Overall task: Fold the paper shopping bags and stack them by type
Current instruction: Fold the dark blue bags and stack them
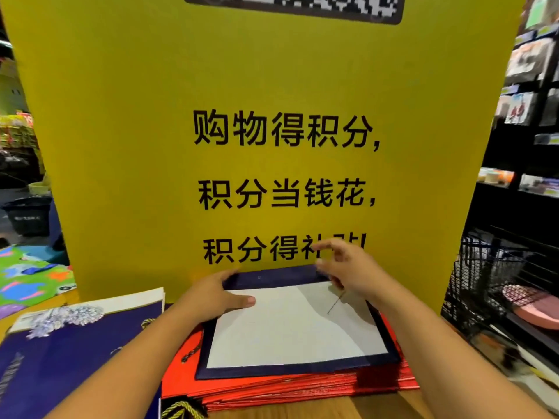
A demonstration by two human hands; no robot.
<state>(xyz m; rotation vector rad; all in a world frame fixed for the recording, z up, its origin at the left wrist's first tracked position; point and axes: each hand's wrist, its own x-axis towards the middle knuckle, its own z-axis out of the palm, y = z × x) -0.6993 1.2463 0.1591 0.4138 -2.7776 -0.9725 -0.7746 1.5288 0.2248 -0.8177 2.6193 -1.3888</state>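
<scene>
Now flattening navy bag (296,328) on red stack (272,391), gripping its far-left corner with left hand (211,294), right hand (348,267) hovering spread. Next, likely shifting onto navy stack (75,358) at worktop's (332,409) left edge.

Flattened paper bags lie in a red stack and a navy stack, with one navy-bordered bag on top of the red.
The navy-bordered bag (290,328) lies flat and slightly skewed, showing a white panel framed in dark blue. It rests on the stack of red bags (272,391) at near centre, whose thin edges fan out along the near side. Just left of it lies the stack of navy floral bags (75,352), flat, with a white band and silvery blossoms at the far end. A twisted gold rope handle (178,411) pokes out at its near right corner.
</scene>
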